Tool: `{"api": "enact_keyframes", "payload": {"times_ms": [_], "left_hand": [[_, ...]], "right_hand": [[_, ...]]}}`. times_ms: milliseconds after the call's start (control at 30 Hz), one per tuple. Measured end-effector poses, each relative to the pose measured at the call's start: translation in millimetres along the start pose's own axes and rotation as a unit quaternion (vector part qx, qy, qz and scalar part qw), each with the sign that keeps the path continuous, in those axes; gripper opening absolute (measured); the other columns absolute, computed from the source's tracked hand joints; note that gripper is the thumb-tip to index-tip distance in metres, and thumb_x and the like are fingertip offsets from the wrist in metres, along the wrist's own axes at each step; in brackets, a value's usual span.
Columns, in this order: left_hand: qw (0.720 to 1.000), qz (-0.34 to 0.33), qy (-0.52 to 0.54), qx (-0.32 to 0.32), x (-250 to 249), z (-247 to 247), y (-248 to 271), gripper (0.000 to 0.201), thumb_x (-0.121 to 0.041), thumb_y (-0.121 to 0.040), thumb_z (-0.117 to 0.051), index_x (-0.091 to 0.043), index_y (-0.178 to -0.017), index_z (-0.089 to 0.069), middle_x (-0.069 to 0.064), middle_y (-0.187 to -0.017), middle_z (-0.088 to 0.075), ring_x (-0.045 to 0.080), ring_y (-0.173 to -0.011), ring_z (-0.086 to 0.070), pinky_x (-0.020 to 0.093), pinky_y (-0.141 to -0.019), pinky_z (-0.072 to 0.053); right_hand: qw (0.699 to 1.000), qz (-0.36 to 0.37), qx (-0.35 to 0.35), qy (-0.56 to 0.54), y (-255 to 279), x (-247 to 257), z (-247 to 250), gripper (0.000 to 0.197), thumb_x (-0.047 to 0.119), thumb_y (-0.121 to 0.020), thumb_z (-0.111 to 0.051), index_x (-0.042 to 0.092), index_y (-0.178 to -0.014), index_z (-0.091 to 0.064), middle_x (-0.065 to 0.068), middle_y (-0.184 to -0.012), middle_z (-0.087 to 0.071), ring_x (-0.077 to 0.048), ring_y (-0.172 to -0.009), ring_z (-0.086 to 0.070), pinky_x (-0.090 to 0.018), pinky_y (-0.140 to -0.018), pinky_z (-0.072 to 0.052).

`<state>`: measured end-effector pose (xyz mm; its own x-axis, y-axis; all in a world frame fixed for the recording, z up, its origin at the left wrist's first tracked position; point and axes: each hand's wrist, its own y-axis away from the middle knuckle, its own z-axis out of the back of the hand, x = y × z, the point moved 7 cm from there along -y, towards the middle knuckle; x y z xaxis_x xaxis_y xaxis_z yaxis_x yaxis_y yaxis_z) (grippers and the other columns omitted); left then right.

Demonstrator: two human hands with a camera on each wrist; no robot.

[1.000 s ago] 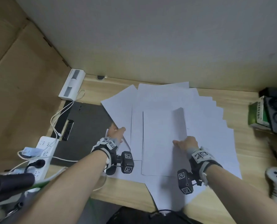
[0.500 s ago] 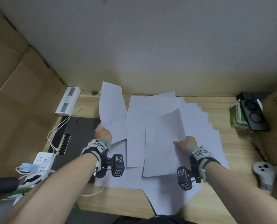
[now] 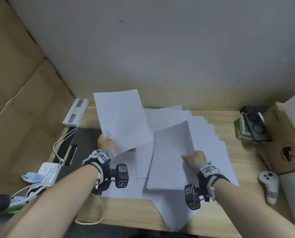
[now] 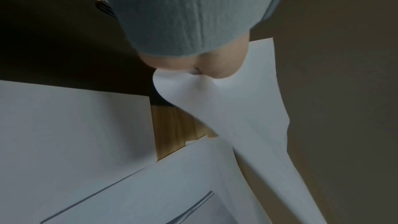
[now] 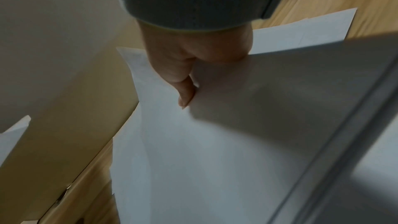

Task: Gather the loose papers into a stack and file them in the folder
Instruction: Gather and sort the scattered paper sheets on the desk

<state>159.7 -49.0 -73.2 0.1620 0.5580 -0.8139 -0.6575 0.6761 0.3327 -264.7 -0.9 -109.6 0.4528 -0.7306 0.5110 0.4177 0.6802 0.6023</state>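
White loose papers [image 3: 210, 141] lie fanned across the wooden desk. My left hand [image 3: 106, 143] pinches the lower left corner of a single sheet [image 3: 122, 121] and holds it raised and tilted above the desk; the left wrist view shows that sheet [image 4: 247, 100] bent at the pinch. My right hand [image 3: 194, 157] grips the right edge of a thin stack [image 3: 170, 157] lifted off the spread; in the right wrist view its thumb lies on that stack [image 5: 269, 91]. The black folder [image 3: 81, 141] lies open and flat at the left, partly under a sheet.
A white power strip [image 3: 47, 172] with cables sits at the desk's left edge, a white device [image 3: 76, 112] behind the folder. Right side: a green box [image 3: 243, 129] with a black device on it, a cardboard box [image 3: 287, 148], a white controller [image 3: 269, 184]. Cardboard wall left.
My left hand has lifted one sheet off the desk and swung it upward and rightward. The right hand keeps its hold on the stack, raising its edge slightly.
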Motion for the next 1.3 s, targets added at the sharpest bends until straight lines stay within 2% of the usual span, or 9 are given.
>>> {"api": "enact_keyframes", "payload": {"times_ms": [200,300,433,567,833,967,1067,1200,1300], "left_hand": [[0.998,-0.004,0.033,0.046,14,-16,5,0.022,0.003,-0.089,-0.035,-0.002,-0.087,-0.057,0.017,-0.086,-0.055,0.025,-0.079,-0.049,0.029,-0.071,-0.036],[0.994,0.002,0.03,0.102,20,-32,17,0.024,0.003,-0.088,-0.037,-0.005,-0.09,-0.06,0.014,-0.085,-0.055,0.024,-0.078,-0.049,0.029,-0.07,-0.036],[0.98,0.002,0.005,0.199,28,-58,46,0.026,0.0,-0.092,-0.039,-0.007,-0.103,-0.061,0.008,-0.08,-0.056,0.02,-0.068,-0.05,0.026,-0.062,-0.039],[0.96,0.016,-0.058,0.274,46,-86,80,0.023,0.0,-0.091,-0.04,-0.012,-0.084,-0.058,0.0,-0.064,-0.048,0.014,-0.055,-0.042,0.021,-0.048,-0.032],[0.908,0.064,-0.175,0.376,101,-130,112,0.015,-0.002,-0.085,-0.051,-0.008,-0.071,-0.05,0.006,-0.068,-0.047,0.017,-0.061,-0.044,0.023,-0.055,-0.033],[0.886,0.049,-0.198,0.417,106,-138,127,0.004,-0.006,-0.078,-0.053,-0.009,-0.078,-0.054,0.01,-0.076,-0.054,0.019,-0.066,-0.05,0.024,-0.057,-0.038],[0.905,0.065,-0.196,0.371,102,-123,118,0.008,-0.01,-0.079,-0.059,-0.014,-0.086,-0.062,0.009,-0.076,-0.065,0.023,-0.061,-0.058,0.023,-0.05,-0.045],[0.933,0.029,-0.272,0.235,95,-73,69,0.033,-0.013,-0.08,-0.059,-0.016,-0.113,-0.06,0.005,-0.115,-0.062,0.025,-0.102,-0.061,0.03,-0.085,-0.05],[0.932,0.036,-0.347,0.096,97,-21,40,0.052,-0.01,-0.073,-0.06,-0.016,-0.125,-0.052,0.011,-0.133,-0.045,0.031,-0.122,-0.044,0.037,-0.099,-0.042]], "right_hand": [[1.0,-0.004,-0.008,-0.011,8,-15,3,0.022,0.027,-0.076,-0.076,0.015,-0.085,-0.059,-0.008,-0.091,-0.064,-0.03,-0.092,-0.061,-0.038,-0.094,-0.048],[1.0,-0.007,-0.011,-0.026,7,-26,6,0.022,0.028,-0.076,-0.078,0.016,-0.082,-0.06,-0.007,-0.089,-0.063,-0.03,-0.094,-0.062,-0.041,-0.096,-0.048],[0.998,-0.016,-0.001,-0.055,4,-37,4,0.03,0.026,-0.075,-0.08,0.007,-0.094,-0.067,-0.011,-0.093,-0.068,-0.031,-0.093,-0.066,-0.039,-0.088,-0.053],[0.996,-0.022,0.005,-0.084,-5,-51,0,0.041,0.025,-0.071,-0.083,0.001,-0.101,-0.067,-0.013,-0.094,-0.07,-0.032,-0.089,-0.068,-0.042,-0.085,-0.056],[0.976,-0.039,0.032,-0.213,-4,-64,-12,0.036,0.038,-0.088,-0.067,0.008,-0.105,-0.056,-0.004,-0.094,-0.06,-0.023,-0.091,-0.057,-0.034,-0.091,-0.045],[0.989,-0.01,0.057,-0.138,-7,-63,-22,0.035,0.023,-0.066,-0.083,0.005,-0.093,-0.069,-0.01,-0.085,-0.073,-0.026,-0.075,-0.069,-0.04,-0.074,-0.059],[0.998,0.007,0.033,-0.06,-16,-64,-22,0.028,0.021,-0.067,-0.077,0.011,-0.093,-0.07,-0.008,-0.09,-0.073,-0.029,-0.087,-0.07,-0.044,-0.082,-0.058],[0.999,0.009,0.001,-0.038,-23,-58,-18,0.022,0.014,-0.08,-0.065,0.006,-0.101,-0.067,-0.012,-0.09,-0.066,-0.029,-0.087,-0.063,-0.033,-0.078,-0.05],[0.999,0.012,0.007,-0.035,-25,-53,-27,0.013,0.01,-0.083,-0.06,0.008,-0.095,-0.063,-0.014,-0.09,-0.064,-0.032,-0.089,-0.061,-0.034,-0.078,-0.048]]}}
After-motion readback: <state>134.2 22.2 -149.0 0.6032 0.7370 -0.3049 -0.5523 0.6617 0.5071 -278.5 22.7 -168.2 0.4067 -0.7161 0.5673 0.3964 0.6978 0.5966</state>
